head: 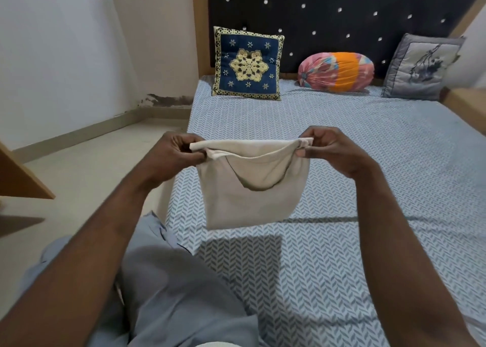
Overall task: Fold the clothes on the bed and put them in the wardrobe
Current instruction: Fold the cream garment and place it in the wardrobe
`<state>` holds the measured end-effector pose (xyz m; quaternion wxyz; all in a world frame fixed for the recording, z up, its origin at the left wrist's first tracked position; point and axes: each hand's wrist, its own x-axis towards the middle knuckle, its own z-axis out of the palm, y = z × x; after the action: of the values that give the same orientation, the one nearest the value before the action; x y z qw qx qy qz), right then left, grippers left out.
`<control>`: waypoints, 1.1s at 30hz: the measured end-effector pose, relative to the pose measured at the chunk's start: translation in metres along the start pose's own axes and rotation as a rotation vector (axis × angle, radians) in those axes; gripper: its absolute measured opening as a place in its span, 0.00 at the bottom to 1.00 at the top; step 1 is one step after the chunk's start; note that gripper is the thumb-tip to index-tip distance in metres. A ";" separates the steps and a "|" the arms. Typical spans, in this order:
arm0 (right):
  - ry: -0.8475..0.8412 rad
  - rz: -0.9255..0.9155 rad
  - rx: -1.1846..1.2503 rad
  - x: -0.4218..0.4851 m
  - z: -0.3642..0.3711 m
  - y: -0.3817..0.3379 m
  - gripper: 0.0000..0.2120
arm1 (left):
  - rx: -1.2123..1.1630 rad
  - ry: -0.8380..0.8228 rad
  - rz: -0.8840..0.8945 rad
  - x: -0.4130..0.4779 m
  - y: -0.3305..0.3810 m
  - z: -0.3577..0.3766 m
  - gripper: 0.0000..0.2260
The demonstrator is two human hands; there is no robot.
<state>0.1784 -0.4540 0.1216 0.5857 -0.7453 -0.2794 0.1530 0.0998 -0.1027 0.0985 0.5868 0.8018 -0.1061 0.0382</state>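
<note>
Herringbone bed [355, 162] (blue cushion [247, 62] at headboard [328, 18]), white wall [65, 44]

A bed [368, 162] dressed in a blue-and-white herringbone sheet fills the right of a small room, backed by a dark tufted headboard [328, 18] studded with shiny buttons in a wooden frame. Propped along it are a navy cushion [247, 64] with a gold medallion, a pink-and-orange bolster [336, 72] and a grey floral cushion [420, 68]. At left, a pale wall [65, 57] shows a dark, flaking patch [168, 100] above the skirting, meeting a light floor [92, 162] beside a wooden panel [21, 178].
</note>
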 end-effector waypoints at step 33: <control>-0.104 1.163 -0.208 -0.009 0.046 0.190 0.21 | 0.284 -0.284 -1.018 0.010 -0.167 0.084 0.21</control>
<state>0.1909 -0.4529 -0.0737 0.3152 -0.8210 0.1333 0.4571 0.1404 -0.1353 -0.0816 0.3970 0.8205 0.2233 -0.3455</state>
